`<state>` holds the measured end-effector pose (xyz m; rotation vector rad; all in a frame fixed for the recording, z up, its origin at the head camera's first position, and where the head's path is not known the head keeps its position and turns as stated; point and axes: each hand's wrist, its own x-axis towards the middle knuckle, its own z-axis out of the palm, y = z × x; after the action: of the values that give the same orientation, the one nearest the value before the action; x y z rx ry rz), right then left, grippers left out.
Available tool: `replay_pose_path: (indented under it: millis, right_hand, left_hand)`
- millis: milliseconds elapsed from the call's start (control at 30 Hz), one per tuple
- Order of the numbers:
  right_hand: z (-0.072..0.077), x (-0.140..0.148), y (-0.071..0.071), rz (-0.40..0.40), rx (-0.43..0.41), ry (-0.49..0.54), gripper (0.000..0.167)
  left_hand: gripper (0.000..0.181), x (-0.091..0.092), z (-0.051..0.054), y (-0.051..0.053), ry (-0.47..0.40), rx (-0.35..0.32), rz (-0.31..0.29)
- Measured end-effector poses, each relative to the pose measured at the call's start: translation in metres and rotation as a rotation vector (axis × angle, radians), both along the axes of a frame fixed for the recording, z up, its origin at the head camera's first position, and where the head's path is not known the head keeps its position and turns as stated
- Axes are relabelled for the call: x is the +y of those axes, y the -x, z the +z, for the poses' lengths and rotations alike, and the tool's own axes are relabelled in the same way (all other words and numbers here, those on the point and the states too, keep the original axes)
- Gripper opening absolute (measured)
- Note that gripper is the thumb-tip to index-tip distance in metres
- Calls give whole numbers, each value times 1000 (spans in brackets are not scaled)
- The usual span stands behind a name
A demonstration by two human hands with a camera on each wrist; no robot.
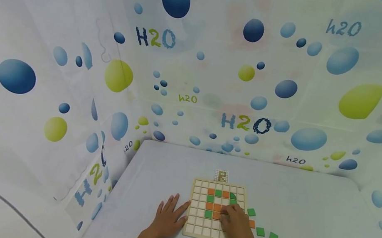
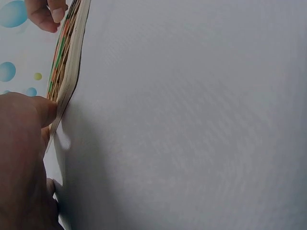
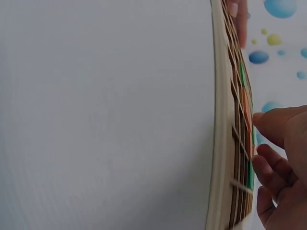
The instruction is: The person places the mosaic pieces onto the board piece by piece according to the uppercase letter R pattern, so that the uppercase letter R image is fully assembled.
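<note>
A square wooden grid board (image 1: 194, 229) lies on the table, with orange and green tiles in some of its cells. Among them are an orange tile (image 1: 209, 206) and a rounded green tile (image 1: 233, 196). My left hand (image 1: 168, 220) has its fingers spread beside the board's left edge; in the left wrist view the thumb (image 2: 45, 110) touches the rim. Over the board's right half, my right hand (image 1: 238, 227) reaches down with bent fingers at the tiles. Its thumb (image 3: 273, 125) and fingers stand close to an orange tile in the right wrist view; whether they pinch it is unclear.
Right of the board lie loose green tiles (image 1: 260, 231) and an orange tile (image 1: 252, 224), partly near my right hand. A small pattern card (image 1: 221, 176) sits behind the board. White table cloth (image 1: 313, 206) surrounds everything, with a dotted curtain (image 1: 213, 76) behind.
</note>
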<state>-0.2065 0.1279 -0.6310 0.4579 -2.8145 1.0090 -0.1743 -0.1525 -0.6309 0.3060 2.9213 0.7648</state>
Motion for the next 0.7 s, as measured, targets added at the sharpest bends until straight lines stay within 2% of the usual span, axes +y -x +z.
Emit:
replay_pose_path:
  millis: [233, 467, 567, 700]
  right_hand:
    - [-1, 34, 13, -126, -13, -34, 18]
    - [3, 60, 24, -282, -115, -66, 32]
    - [2, 67, 27, -312, -153, -86, 32]
    - [4, 73, 29, -311, -176, -93, 23]
  left_hand:
    - [54, -1, -2, 1, 8, 0, 0]
    - [54, -1, -5, 1, 14, 0, 1]
    - [54, -1, -4, 1, 13, -5, -1]
    - [54, -2, -5, 1, 7, -15, -5]
